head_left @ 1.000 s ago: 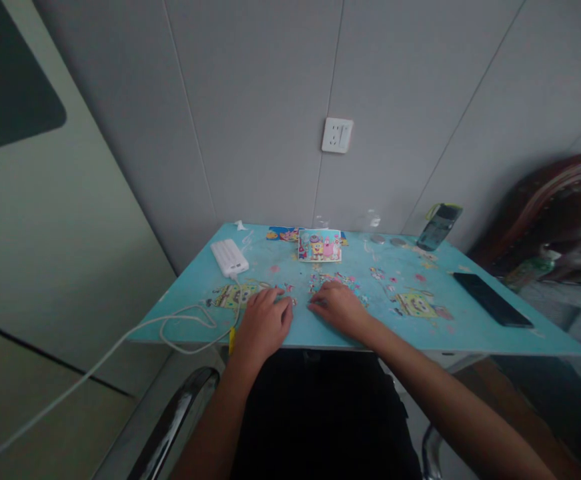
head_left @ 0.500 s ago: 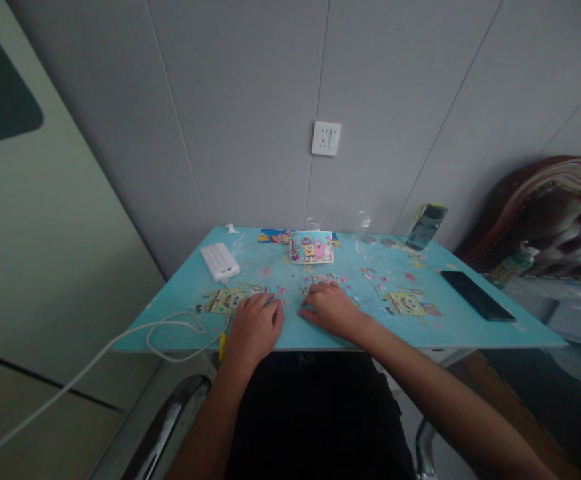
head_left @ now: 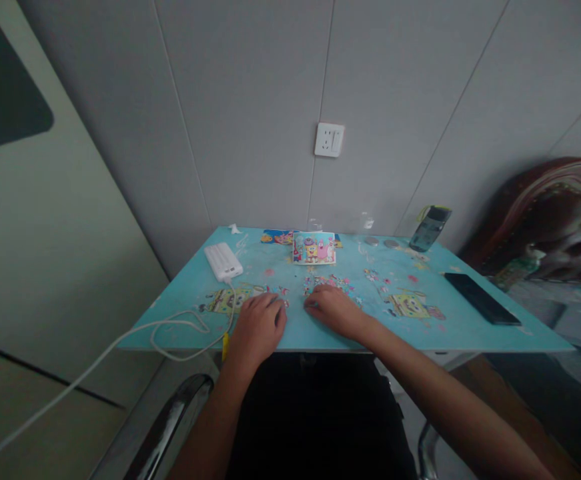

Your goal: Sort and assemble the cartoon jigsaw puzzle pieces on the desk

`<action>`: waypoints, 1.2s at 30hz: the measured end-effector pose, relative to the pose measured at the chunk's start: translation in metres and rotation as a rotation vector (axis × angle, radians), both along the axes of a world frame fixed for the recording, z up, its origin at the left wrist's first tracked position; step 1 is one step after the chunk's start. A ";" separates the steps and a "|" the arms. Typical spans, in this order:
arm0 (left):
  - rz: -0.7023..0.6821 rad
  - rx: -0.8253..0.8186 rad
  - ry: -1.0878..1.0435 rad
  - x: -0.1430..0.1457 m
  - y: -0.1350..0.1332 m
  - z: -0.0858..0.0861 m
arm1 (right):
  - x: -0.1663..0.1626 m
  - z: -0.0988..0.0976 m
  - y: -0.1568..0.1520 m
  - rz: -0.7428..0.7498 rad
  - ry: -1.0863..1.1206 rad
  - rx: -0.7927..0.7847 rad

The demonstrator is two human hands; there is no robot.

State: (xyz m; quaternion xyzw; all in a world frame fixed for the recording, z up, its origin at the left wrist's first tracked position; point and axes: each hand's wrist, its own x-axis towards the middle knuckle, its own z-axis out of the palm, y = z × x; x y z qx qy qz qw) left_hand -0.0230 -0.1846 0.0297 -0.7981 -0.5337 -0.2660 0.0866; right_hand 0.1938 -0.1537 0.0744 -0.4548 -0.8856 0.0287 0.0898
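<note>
My left hand rests near the table's front edge, fingers curled down over small colourful pieces. Whatever it may hold is hidden under the fingers. To its right, my right hand lies palm down with thumb and fingers drawn together. Anything between those fingertips is too small to make out. Just beyond it spreads a heap of similar small pieces, looking like jigsaw pieces. Behind the heap is a cartoon picture card with a yellow square figure and a pink one.
On the blue cartoon-printed table a white power bank trails a white cable off the left edge. A black phone lies at right. A dark bottle stands at the back right, near a wall socket.
My right thumb has closed in toward the fingers over the pieces. My left hand has hardly moved. The whole view has shifted slightly.
</note>
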 end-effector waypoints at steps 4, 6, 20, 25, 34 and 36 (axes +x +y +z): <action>-0.007 0.000 0.000 0.000 0.000 0.000 | 0.001 -0.002 0.001 -0.017 0.012 -0.006; -0.009 0.000 0.000 0.000 0.000 0.000 | 0.002 -0.003 0.002 -0.020 0.016 0.002; -0.055 -0.006 0.032 -0.001 0.008 -0.008 | 0.004 -0.005 0.013 -0.080 0.068 -0.064; -0.038 -0.018 0.031 -0.001 0.009 -0.012 | 0.005 -0.008 0.014 -0.078 0.084 -0.052; 0.004 -0.019 0.027 -0.001 0.011 -0.017 | 0.006 -0.010 0.023 -0.069 0.106 -0.082; 0.006 -0.019 0.024 -0.001 0.010 -0.016 | 0.007 -0.012 0.024 -0.063 0.113 -0.087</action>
